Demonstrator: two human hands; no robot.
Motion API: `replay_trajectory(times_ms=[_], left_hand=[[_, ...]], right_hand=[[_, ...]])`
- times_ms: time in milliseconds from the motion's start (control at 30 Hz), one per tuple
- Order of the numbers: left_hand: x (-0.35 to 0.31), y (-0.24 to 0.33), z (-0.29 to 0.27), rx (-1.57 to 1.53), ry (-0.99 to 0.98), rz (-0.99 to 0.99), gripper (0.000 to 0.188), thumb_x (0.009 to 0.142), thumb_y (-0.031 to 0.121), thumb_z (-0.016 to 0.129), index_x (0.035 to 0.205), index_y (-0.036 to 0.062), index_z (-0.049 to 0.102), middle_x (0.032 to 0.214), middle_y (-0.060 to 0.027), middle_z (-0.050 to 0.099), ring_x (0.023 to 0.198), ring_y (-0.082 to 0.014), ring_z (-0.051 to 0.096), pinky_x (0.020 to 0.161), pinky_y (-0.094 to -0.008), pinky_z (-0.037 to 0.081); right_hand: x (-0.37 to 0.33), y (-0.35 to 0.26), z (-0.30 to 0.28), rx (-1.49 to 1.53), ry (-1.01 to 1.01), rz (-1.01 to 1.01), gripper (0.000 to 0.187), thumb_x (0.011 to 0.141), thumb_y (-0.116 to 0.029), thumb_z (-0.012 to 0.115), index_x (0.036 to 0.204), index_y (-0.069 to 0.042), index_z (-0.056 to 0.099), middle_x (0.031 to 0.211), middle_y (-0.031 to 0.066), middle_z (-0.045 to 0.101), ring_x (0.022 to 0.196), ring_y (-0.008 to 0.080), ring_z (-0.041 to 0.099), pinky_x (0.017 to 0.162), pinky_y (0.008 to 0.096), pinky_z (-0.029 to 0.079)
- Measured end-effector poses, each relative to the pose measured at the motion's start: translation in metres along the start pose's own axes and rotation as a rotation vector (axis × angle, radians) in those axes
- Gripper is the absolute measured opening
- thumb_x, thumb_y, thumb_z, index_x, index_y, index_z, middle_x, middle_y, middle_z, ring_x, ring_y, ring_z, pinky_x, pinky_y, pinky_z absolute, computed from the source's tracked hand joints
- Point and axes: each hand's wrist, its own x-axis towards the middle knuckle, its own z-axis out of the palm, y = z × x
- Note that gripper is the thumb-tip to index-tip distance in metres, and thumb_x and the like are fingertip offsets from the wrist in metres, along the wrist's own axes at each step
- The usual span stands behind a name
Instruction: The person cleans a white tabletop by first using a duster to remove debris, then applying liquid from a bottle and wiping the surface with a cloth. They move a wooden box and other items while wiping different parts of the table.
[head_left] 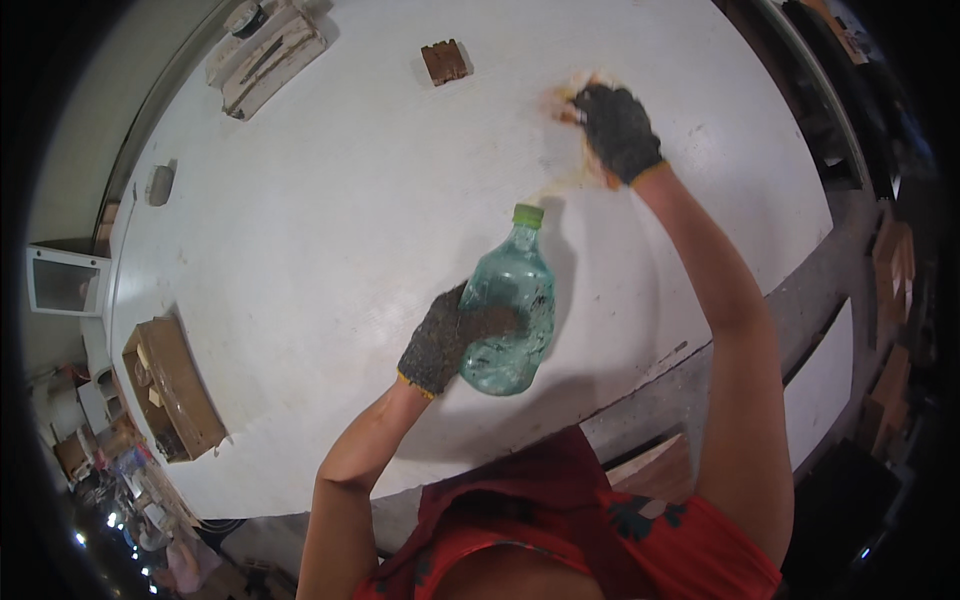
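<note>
My left hand (pixel 445 335), in a dark grey work glove with a yellow cuff, is closed around a clear green plastic bottle (pixel 512 290) with a lime-green cap. The bottle is tilted over the white tabletop (pixel 330 240), its cap pointing away from me. A faint yellowish streak (pixel 560 185) lies on the surface just beyond the cap. Farther off to the right, my right hand (pixel 618 130), gloved alike, presses down on the tabletop. Around its fingers shows a pale, yellow-pink cloth-like thing (pixel 601 174), blurred by motion; the fingertips are smeared too.
A brown block (pixel 444 62) lies at the far middle. At far left sits a pale tray-like piece (pixel 268 62) with a dark tool, and a small grey object (pixel 160 185) nearer. An open cardboard box (pixel 175 390) stands at the left edge. Boards (pixel 820 380) lean below the right edge.
</note>
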Motion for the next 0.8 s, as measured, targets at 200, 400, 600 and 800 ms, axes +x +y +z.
replay_trajectory(times_ms=[200, 400, 600, 800], left_hand=[[-0.015, -0.015, -0.004, -0.028, -0.015, 0.033, 0.043, 0.075, 0.016, 0.076, 0.112, 0.0001, 0.062, 0.097, -0.0085, 0.069, 0.086, -0.0145, 0.064, 0.079, -0.0316, 0.052], [-0.038, -0.024, -0.014, -0.097, 0.043, -0.054, 0.043, 0.076, 0.014, 0.075, 0.114, 0.0001, 0.060, 0.099, -0.0093, 0.068, 0.087, -0.0154, 0.064, 0.080, -0.0313, 0.052], [-0.059, -0.043, -0.024, -0.309, 0.078, 0.021, 0.042, 0.075, 0.013, 0.076, 0.112, -0.0012, 0.061, 0.095, -0.0103, 0.068, 0.086, -0.0174, 0.065, 0.079, -0.0319, 0.053], [-0.077, -0.057, -0.037, -0.173, 0.119, -0.009, 0.046, 0.073, 0.015, 0.079, 0.112, 0.0009, 0.061, 0.097, -0.0090, 0.068, 0.088, -0.0175, 0.065, 0.081, -0.0333, 0.053]], right_hand=[[0.001, 0.019, -0.003, 0.000, 0.071, -0.123, 0.022, 0.086, -0.017, 0.051, 0.102, -0.016, 0.066, 0.104, 0.0066, 0.063, 0.095, 0.0289, 0.059, 0.082, 0.0403, 0.047], [-0.013, -0.016, -0.006, -0.003, 0.103, -0.095, 0.026, 0.083, -0.012, 0.052, 0.105, -0.016, 0.065, 0.099, 0.0097, 0.062, 0.089, 0.0309, 0.060, 0.077, 0.0423, 0.048], [-0.045, -0.036, -0.030, 0.010, -0.136, -0.018, 0.026, 0.083, -0.013, 0.054, 0.107, -0.013, 0.064, 0.109, 0.0082, 0.062, 0.098, 0.0293, 0.057, 0.086, 0.0408, 0.045], [0.002, -0.011, -0.019, -0.124, -0.027, 0.001, 0.024, 0.083, -0.018, 0.054, 0.105, -0.016, 0.063, 0.108, 0.0099, 0.060, 0.100, 0.0327, 0.055, 0.086, 0.0422, 0.045]])
